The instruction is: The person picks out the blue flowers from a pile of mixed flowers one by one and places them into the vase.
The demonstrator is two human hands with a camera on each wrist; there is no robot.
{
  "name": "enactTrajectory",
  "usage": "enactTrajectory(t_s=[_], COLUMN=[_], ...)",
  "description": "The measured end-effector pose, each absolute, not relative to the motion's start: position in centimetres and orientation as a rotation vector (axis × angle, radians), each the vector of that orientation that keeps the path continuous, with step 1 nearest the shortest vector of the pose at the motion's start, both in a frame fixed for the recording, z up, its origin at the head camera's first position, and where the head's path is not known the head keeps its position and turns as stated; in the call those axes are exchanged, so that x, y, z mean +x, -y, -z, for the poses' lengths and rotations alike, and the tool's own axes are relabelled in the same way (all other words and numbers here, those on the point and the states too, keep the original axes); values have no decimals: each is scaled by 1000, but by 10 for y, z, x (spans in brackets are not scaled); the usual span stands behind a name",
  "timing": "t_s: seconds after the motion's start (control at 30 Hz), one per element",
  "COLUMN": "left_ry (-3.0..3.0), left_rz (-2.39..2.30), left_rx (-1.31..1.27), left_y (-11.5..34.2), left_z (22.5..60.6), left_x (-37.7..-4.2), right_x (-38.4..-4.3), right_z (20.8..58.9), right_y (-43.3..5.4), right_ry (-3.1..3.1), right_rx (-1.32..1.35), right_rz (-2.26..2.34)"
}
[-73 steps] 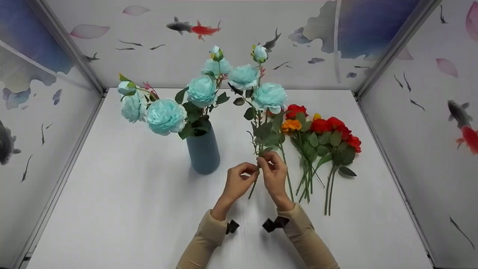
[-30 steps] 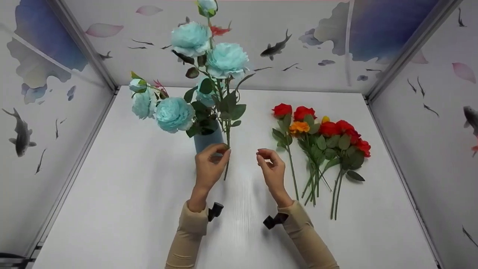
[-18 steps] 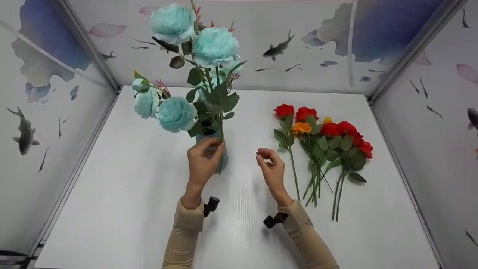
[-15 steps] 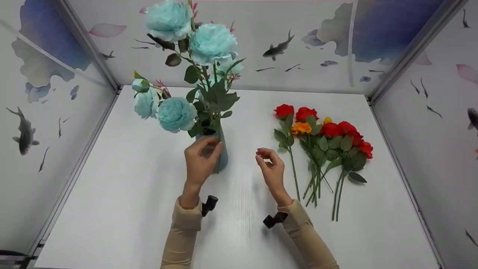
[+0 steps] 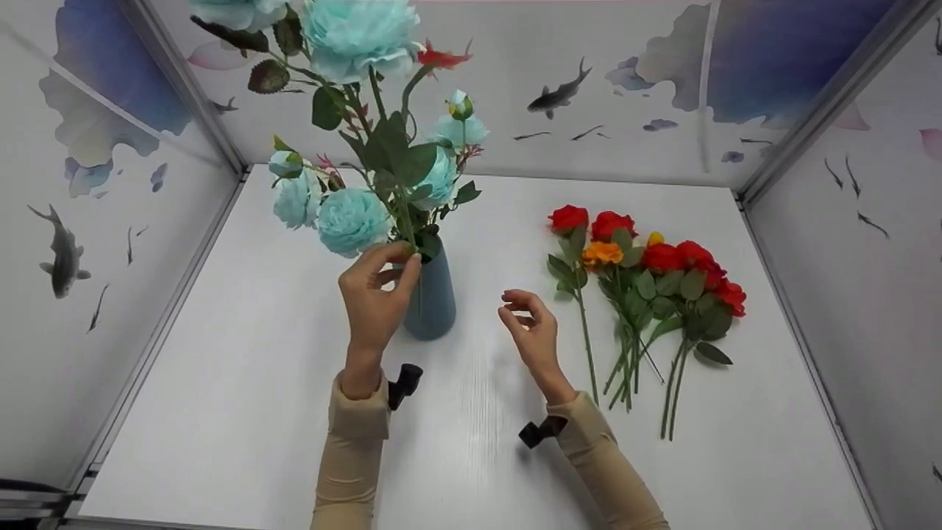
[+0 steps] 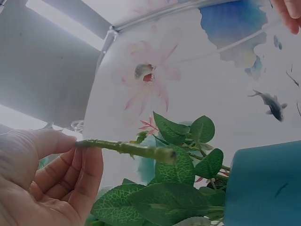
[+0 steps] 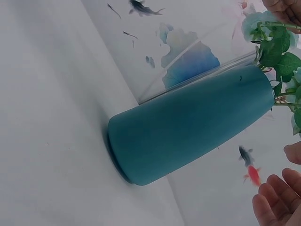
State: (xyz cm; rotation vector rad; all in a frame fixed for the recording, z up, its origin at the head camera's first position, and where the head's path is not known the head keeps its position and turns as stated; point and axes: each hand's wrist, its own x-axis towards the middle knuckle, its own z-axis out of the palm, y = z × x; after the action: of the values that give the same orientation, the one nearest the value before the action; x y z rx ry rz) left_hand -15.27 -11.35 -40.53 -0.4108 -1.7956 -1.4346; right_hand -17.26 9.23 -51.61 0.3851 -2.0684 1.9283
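Observation:
My left hand (image 5: 374,305) pinches the green stem of an artificial light-blue peony (image 5: 359,37) between thumb and fingertips, its big blooms running past the top of the head view. In the left wrist view the cut stem end (image 6: 164,155) sticks out beyond the fingers, apart from the vase. Just behind that hand, a blue-grey vase (image 5: 434,294) stands upright with other light-blue peonies (image 5: 353,219) in it; the held stem overlaps its mouth in the head view. My right hand (image 5: 536,338) hovers right of the vase, fingers loosely curled and holding nothing.
To the right, red roses (image 5: 662,258) and an orange flower (image 5: 603,253) lie on the white table (image 5: 243,412) with green stems toward me. Printed walls (image 5: 625,140) enclose the table at the back and both sides.
Both hands were at the peony stem; the right let go. My left hand has carried the peony leftward and raised it by the vase mouth. The right hand stays nearly in place.

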Motion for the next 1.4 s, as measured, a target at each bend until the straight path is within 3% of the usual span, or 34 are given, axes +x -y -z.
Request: enactTrajectory(t_s=[0.43,1.4], left_ry=[1631,1552], left_rz=[1316,1122], left_rx=[-349,-287], left_y=[100,97], left_z=[383,416], left_x=[-173,-196], right_x=[-171,-176], right_z=[514,509], right_y=[-87,-82], right_ry=[2086,2092], right_rx=[422,484], right_rz=[-1945,-1929])
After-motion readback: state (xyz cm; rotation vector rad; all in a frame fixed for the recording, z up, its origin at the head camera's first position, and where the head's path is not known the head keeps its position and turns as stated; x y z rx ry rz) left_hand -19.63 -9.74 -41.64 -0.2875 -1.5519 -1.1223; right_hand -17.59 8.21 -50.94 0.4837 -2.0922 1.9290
